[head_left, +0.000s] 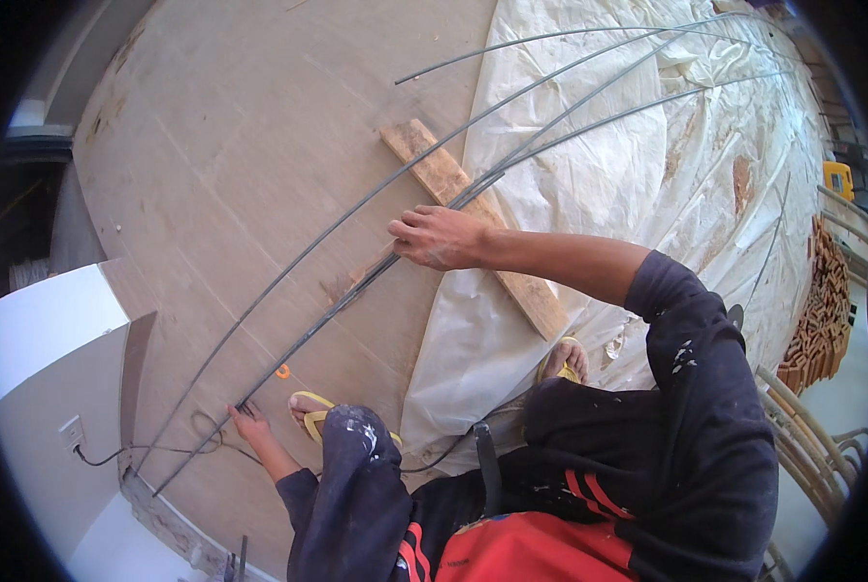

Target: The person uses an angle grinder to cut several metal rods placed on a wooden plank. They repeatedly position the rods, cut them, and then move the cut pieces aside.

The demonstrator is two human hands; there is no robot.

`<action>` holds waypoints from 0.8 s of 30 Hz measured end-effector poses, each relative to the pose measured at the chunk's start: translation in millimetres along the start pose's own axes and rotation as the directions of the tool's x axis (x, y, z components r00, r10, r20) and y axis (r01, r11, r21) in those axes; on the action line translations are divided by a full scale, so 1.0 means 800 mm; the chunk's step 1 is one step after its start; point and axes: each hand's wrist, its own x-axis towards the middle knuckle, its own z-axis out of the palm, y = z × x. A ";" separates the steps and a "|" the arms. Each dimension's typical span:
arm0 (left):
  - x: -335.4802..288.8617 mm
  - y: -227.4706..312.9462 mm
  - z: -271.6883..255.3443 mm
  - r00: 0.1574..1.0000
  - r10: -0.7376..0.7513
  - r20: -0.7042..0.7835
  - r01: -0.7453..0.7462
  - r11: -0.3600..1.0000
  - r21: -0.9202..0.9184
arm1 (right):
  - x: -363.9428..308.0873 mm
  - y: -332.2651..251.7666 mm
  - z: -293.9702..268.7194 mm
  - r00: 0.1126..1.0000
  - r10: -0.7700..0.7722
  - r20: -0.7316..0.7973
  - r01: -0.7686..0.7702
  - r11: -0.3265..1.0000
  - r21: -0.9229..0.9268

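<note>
Several long, thin grey steel rods (322,323) run in a bundle from the lower left toward the upper right. My right hand (439,239) is closed over the bundle near its middle, just by a wooden plank (531,296) that lies under the rods. Farther down the bundle, close to the wall, my left hand (250,427) grips the rods with its fingers partly hidden. One separate rod (298,260) curves alongside on the left, apart from both hands. Toward the far right the rods fan out over a plastic sheet (589,145).
A black cord (97,459) leads from a wall socket (72,433) across the tiled floor (230,145). An orange ring (281,371) lies near my yellow-sandalled foot (310,404). On the right are a pile of small reddish-brown pieces (817,320), curved pipes (804,436) and a yellow object (837,179).
</note>
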 end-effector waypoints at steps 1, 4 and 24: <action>-0.006 0.001 0.005 1.000 -0.006 -0.006 0.006 1.000 -0.021 | 0.000 0.002 0.000 1.000 0.003 0.004 -0.003 1.000 0.024; -0.020 0.003 0.019 1.000 -0.001 -0.017 0.001 0.999 -0.052 | 0.000 0.009 -0.004 0.999 0.006 0.035 -0.008 0.997 0.073; -0.396 -0.115 0.294 -0.010 -0.261 0.965 -0.978 -0.200 -0.064 | -0.055 0.066 -0.079 0.892 0.444 0.084 -0.449 0.849 0.278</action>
